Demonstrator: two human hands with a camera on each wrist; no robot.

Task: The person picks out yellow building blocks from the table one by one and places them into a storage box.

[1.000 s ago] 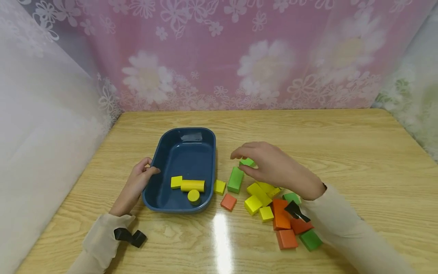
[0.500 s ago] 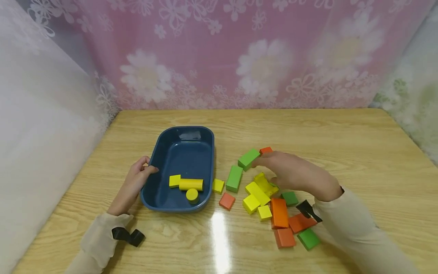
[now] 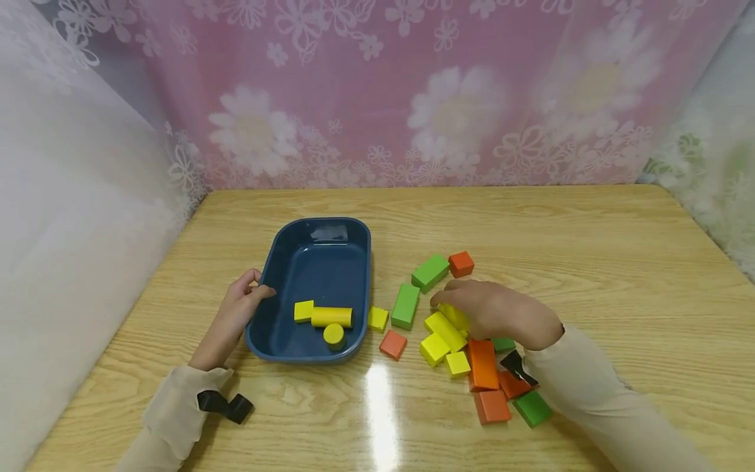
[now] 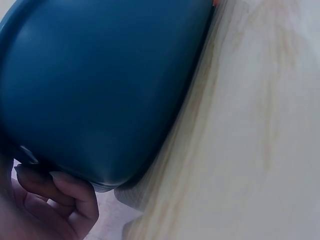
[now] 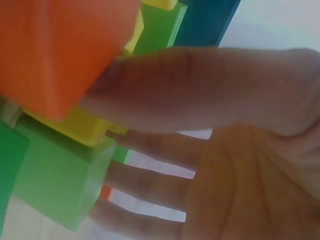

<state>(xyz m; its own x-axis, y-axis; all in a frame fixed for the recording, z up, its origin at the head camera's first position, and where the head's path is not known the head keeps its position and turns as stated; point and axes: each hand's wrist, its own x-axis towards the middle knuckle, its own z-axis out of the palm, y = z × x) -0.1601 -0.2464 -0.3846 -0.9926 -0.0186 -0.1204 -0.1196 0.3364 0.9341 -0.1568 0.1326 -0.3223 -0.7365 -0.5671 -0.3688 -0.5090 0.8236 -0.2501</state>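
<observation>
Your left hand [image 3: 232,311] pinches the blue tray [image 3: 315,272], left of centre. Your right hand [image 3: 503,313] straddles a yellow block [image 3: 453,316], right of centre, contact unclear; you're apparently picking up, so a firm pinch comes next.

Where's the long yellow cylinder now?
In the head view, left of centre, the long yellow cylinder lies inside the glossy blue tray, just right of a yellow block.

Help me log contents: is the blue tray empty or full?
Neither: the blue tray is partly filled. A yellow block, a yellow cylinder and a round yellow piece sit at its near end; its far floor is bare.
</observation>
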